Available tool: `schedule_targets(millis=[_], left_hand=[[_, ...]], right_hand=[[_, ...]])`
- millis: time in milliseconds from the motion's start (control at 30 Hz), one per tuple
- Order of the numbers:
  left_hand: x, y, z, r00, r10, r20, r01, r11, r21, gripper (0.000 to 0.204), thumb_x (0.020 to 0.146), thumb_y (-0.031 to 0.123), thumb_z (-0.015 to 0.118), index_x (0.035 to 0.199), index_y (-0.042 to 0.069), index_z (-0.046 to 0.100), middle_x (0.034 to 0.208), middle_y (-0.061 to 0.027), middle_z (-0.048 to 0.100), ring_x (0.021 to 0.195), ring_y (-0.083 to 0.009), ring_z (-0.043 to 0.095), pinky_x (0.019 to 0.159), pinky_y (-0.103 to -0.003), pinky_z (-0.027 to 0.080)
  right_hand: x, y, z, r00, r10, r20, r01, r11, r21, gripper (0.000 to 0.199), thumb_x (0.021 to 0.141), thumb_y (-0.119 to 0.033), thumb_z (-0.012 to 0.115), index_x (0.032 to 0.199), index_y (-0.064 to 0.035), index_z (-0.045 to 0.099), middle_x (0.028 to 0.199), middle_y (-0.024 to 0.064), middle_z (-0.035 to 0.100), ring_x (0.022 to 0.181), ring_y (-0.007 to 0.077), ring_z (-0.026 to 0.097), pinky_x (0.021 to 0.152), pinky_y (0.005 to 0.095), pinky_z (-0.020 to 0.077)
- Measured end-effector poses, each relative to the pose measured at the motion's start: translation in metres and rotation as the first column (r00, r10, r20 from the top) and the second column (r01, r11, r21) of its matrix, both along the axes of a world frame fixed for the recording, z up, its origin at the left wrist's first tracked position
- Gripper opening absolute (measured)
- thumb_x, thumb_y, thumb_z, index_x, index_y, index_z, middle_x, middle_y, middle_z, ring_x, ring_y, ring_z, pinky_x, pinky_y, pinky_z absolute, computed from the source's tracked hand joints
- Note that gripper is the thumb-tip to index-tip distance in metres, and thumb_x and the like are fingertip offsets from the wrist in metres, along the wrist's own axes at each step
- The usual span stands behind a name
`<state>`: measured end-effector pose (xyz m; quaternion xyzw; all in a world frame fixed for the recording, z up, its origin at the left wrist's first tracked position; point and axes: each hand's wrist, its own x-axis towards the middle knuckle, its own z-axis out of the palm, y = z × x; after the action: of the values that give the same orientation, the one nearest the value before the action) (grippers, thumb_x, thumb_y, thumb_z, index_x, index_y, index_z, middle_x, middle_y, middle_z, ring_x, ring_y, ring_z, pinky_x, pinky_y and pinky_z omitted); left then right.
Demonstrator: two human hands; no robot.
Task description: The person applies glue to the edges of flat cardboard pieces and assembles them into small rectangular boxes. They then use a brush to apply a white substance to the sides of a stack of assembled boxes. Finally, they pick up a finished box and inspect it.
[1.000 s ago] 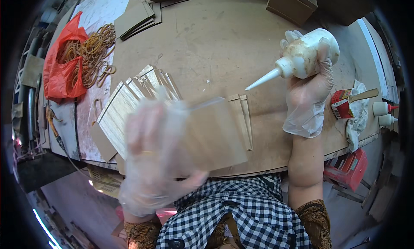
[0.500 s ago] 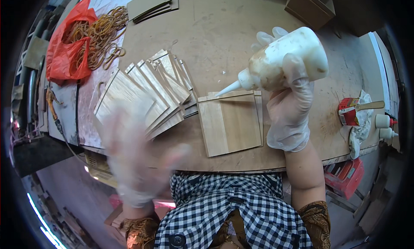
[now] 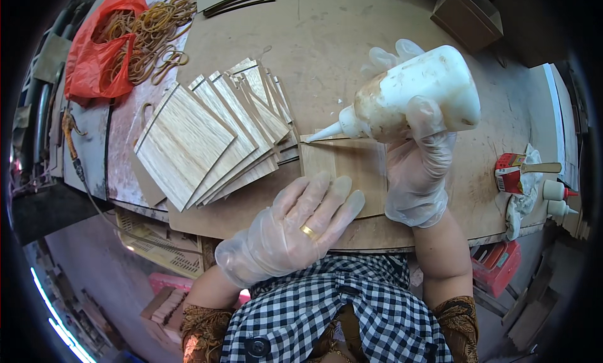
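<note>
My right hand [image 3: 422, 174], in a clear thin glove, grips a white squeeze bottle [image 3: 443, 83] with brown smears, tilted with its nozzle down to the left. The nozzle tip is at the far left corner of a pale wooden panel [image 3: 352, 165], by the grooved strip along its far edge; I see no bead clearly. My gloved left hand [image 3: 295, 222] lies with fingers stretched over that panel's near left part, hiding its corner. A gold ring shows through the glove. Left of it fan out several similar wooden panels [image 3: 188, 143].
A red plastic bag [image 3: 107, 68] spills rubber bands [image 3: 160, 24] at far left. A hot tool [image 3: 70, 134] with a cable hangs at the left edge. At right are a red can [image 3: 509, 173], a brush, a rag [image 3: 517, 215] and small bottles [image 3: 553, 190]. A cardboard box [image 3: 466, 17] stands far right.
My left hand has swung right from over the fanned panels onto the single panel. The bottle's nozzle has shifted slightly left along the panel's far edge. The view has shifted a little.
</note>
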<state>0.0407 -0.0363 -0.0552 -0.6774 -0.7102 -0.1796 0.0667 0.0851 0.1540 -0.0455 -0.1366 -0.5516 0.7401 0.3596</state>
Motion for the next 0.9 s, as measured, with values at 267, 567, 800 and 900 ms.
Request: schedule_targets(millis=[267,567,800,900], left_hand=[[0.001,0.0,0.002,0.999,-0.004,0.042,0.006,1.0,-0.03,0.041,0.08,0.016,0.065,0.121,0.011,0.065,0.12,-0.0074,0.06,0.114,-0.0251,0.055,0.093,-0.04,0.049],[0.001,-0.002,0.0,0.997,0.0,0.071,0.004,0.999,-0.047,0.045,0.078,0.016,0.067,0.123,0.01,0.063,0.121,-0.0083,0.059,0.115,-0.0261,0.054,0.092,-0.041,0.049],[-0.001,0.0,-0.005,0.99,-0.024,0.142,0.028,0.999,-0.033,0.046,0.079,0.016,0.069,0.123,0.007,0.063,0.119,-0.01,0.06,0.113,-0.0276,0.056,0.09,-0.04,0.051],[-0.003,0.001,-0.006,0.988,-0.042,0.151,0.045,0.999,-0.02,0.044,0.079,0.016,0.069,0.122,0.006,0.063,0.116,-0.0108,0.062,0.11,-0.0284,0.058,0.089,-0.041,0.051]], right_hand=[[-0.002,-0.004,0.002,0.999,-0.035,0.007,0.035,0.999,0.021,0.081,0.084,-0.037,0.07,0.144,0.0003,0.03,0.134,0.0205,0.051,0.118,0.0248,0.057,0.096,0.0426,0.0545],[0.0,-0.002,-0.001,0.999,0.001,0.04,0.0,1.0,-0.002,0.08,0.081,-0.034,0.073,0.142,-0.0002,0.034,0.134,0.0198,0.052,0.118,0.0254,0.057,0.098,0.0412,0.0532],[-0.004,0.0,-0.005,0.998,0.019,-0.052,-0.022,0.998,-0.066,0.076,0.081,-0.029,0.076,0.14,-0.0003,0.038,0.133,0.019,0.053,0.118,0.0252,0.058,0.097,0.0384,0.0533],[-0.004,0.004,-0.008,0.992,0.079,-0.102,-0.082,0.996,-0.022,0.073,0.082,-0.028,0.076,0.14,-0.0013,0.039,0.133,0.0178,0.053,0.117,0.0251,0.058,0.097,0.0387,0.0537]])
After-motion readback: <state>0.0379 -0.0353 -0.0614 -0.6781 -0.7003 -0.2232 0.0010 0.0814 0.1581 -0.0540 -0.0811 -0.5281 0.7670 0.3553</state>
